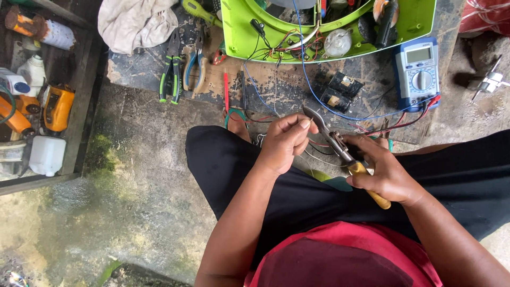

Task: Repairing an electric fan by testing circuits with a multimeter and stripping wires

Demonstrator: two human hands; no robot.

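A bright green plastic appliance housing (pixel 236 32) lies open at the top of the view, its inside crossed by thin red, black and blue wires around a small round silver motor (pixel 338 42). It rests on a worn dark board (pixel 138 74) set on the concrete floor. On the board's left end lies a crumpled off-white cloth (pixel 135 21), and below it a pair of green-and-black handled pliers (pixel 171 74) beside a pair of blue-handled pliers (pixel 194 66). At the right, just beside the housing, sits a blue-cased digital multimeter (pixel 418 72) with a grey round dial, its red and black leads trailing down toward the person's lap.

The person sits with black-trousered legs apart. The right hand (pixel 385 172) is closed firmly around the yellow handle of a pair of metal wire-cutting pliers (pixel 340 146) — fingers wrapped tight, the tool angled up and to the left, its dark jaws ending just beside the other hand's fingertips. The left hand (pixel 287 142) is curled nearly shut, thumb and forefinger pinched on the end of a thin pale wire (pixel 308 121) held right at the plier tips. Whether the jaws actually grip the wire I cannot tell — the fingers hide the contact.
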